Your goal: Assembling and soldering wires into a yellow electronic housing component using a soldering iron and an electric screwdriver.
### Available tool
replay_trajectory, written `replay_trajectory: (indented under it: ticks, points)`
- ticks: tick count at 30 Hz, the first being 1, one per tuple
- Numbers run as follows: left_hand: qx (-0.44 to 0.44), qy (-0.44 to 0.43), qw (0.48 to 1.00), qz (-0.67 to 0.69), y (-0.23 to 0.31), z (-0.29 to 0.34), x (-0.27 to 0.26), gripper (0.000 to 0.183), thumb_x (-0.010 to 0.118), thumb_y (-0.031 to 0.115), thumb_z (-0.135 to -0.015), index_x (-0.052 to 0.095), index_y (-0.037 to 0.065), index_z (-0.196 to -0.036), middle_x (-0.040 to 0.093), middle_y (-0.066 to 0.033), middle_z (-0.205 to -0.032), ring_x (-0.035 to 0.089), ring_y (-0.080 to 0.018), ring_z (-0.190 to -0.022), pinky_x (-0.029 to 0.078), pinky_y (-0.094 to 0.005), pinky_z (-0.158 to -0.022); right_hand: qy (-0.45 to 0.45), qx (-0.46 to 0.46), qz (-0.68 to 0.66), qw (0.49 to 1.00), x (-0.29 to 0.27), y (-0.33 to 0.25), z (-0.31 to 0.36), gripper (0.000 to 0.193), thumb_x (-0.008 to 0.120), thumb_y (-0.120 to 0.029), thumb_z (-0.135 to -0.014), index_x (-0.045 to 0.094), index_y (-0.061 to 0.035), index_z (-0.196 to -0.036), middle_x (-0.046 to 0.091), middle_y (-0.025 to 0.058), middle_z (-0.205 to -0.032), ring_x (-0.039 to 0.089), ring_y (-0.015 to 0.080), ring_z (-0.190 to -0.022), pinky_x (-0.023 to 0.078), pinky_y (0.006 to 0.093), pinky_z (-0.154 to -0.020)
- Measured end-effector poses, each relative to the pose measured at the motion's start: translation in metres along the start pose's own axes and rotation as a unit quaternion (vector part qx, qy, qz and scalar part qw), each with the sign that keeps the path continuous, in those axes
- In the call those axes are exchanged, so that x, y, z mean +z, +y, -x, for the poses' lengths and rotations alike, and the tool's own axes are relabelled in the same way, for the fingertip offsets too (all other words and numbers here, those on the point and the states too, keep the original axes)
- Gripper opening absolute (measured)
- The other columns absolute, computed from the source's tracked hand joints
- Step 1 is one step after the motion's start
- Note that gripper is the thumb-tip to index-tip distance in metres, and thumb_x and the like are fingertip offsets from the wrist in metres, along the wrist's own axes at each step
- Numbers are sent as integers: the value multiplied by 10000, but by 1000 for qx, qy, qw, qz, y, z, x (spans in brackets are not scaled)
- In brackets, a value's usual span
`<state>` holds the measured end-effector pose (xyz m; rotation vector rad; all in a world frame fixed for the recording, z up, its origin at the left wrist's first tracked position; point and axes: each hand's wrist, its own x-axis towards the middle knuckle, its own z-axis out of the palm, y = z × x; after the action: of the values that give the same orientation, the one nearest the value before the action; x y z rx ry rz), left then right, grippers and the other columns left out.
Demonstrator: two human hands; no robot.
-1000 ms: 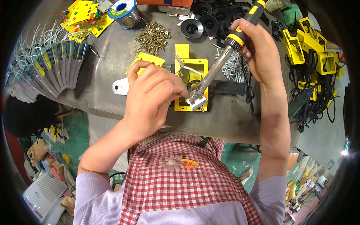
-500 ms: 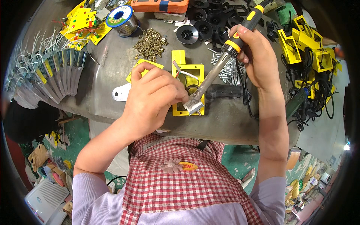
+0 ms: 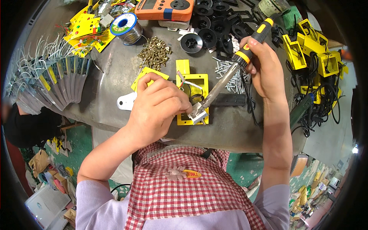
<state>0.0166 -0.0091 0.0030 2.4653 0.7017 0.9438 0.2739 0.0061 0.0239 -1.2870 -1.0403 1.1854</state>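
Observation:
My right hand [image 3: 264,69] grips the black and yellow handle of a soldering iron [image 3: 222,87], its metal barrel slanting down to the left. The iron's tip end meets a small grey box-shaped component [image 3: 198,116] with a metal stem. My left hand [image 3: 159,105] is closed, thumb and fingertips pinching at the component's left side; the exact contact is partly hidden by the fingers. Beneath lies an open yellow frame housing [image 3: 205,85], with white and coloured wires [image 3: 191,83] rising inside it. A yellow plate [image 3: 147,74] and a white rounded piece [image 3: 125,102] lie partly behind my left hand.
Brass screws [image 3: 155,53], a solder spool [image 3: 126,28] and an orange meter [image 3: 165,9] sit farther back. Silver screws [image 3: 230,74] and black round parts [image 3: 191,43] lie right of centre. Bagged strips [image 3: 57,76] fan out left; yellow housings [image 3: 327,63] and black cords crowd the right.
The whole bench appears slightly lower in the picture. Both hands keep nearly the same pose, with the iron still against the component.

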Motion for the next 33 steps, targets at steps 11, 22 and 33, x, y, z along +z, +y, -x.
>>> replay_trajectory:
  ticks: [11,22,33]
  points:
    - [-4,0,1000,-3,1,-2,0,135,696,37,-681,612,112,-756,629,15,-787,574,-194,-764,362,-354,-820,24,20,-56,998,-17,12,-1,249,592,-292,-911,604,-45,-884,563,-11,-720,422,36,-554,303,192,-492]
    - [-6,-8,1000,-1,2,-2,-1,123,685,30,-704,612,117,-753,627,16,-787,572,-191,-765,364,-355,-823,40,19,-41,998,-10,10,2,259,529,-277,-931,597,-30,-897,523,-9,-701,388,38,-537,287,189,-475]
    - [-3,-3,1000,2,1,-1,0,131,683,20,-695,617,113,-760,629,13,-794,571,-192,-773,369,-359,-837,40,23,-44,998,-10,12,2,256,529,-276,-933,594,-30,-904,519,-6,-706,391,38,-540,292,184,-475]
